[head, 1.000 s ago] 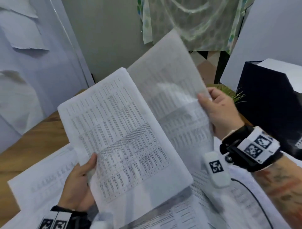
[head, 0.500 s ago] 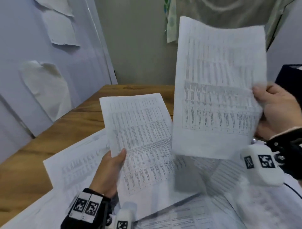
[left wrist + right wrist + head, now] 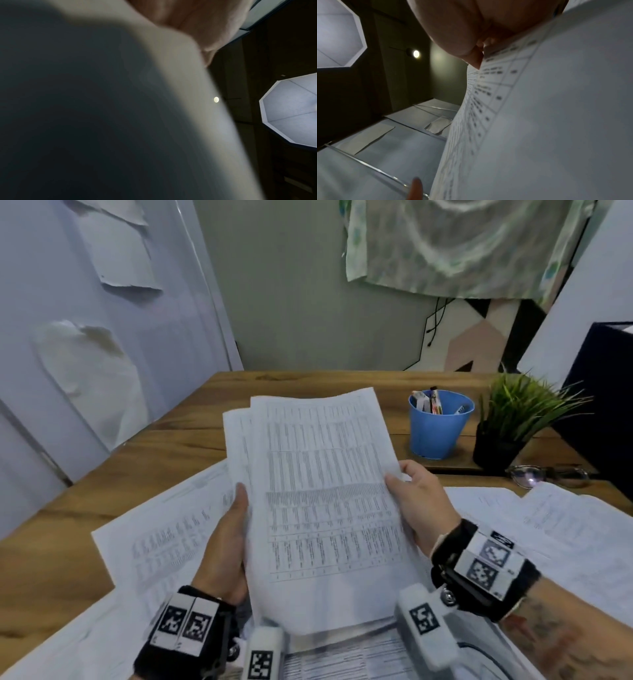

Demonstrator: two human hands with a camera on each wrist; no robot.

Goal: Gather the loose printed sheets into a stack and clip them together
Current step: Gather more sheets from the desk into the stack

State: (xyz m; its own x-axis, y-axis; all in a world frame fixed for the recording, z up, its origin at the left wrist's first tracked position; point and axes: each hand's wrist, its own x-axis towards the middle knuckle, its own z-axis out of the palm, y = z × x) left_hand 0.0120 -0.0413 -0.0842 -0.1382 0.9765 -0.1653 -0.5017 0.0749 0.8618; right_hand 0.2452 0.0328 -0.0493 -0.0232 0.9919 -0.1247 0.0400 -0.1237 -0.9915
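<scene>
Above desk (image 3: 102, 467), both hands, L (image 3: 227, 546) & R (image 3: 423, 501), grip sheets (image 3: 325, 501).

The held sheets (image 3: 325, 491) at the centre of the head view are thin matt white paper with grey print, curling softly. The table (image 3: 191, 440) is brown wood with visible grain, a low sheen. At the right, the blue cup (image 3: 438, 429) looks like smooth plastic. The cloth (image 3: 445, 244) at the upper right is a patterned, faintly translucent fabric.

Grey-green wall (image 3: 291, 302) behind wooden desk (image 3: 102, 474), hanging patterned cloth (image 3: 445, 244), round ceiling light (image 3: 416, 53).
</scene>
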